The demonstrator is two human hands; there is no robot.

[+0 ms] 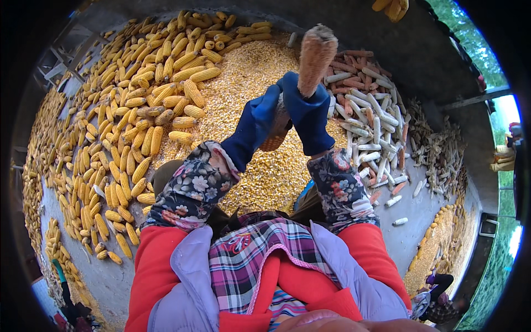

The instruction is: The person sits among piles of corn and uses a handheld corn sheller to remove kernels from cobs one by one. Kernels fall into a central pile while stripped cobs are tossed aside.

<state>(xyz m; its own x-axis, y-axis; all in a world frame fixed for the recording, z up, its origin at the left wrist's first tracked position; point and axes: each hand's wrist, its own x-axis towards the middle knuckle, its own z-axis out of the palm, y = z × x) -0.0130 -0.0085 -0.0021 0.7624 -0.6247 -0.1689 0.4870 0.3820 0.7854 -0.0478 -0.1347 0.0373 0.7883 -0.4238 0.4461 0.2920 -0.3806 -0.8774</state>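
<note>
Both my hands wear blue gloves and meet in front of me over a heap of loose corn kernels [249, 83]. My right hand [307, 113] is closed round a stripped, reddish corn cob [317, 58], which stands up out of the fist. Just beside it, my left hand [257, 119] is closed on what looks like an ear of corn [271, 143]; its knobbly yellow-orange end shows below the hands. A greyish-brown surface shows between the two hands, too covered to make out. The left fingers are partly hidden.
Unshelled yellow ears of corn [133, 116] spread across the left. Stripped white and reddish cobs [376, 122] lie piled at the right, with dry husks [442, 149] beyond. More kernels [434, 249] lie lower right, near another person [440, 301]. Another gloved arm [60, 274] shows lower left.
</note>
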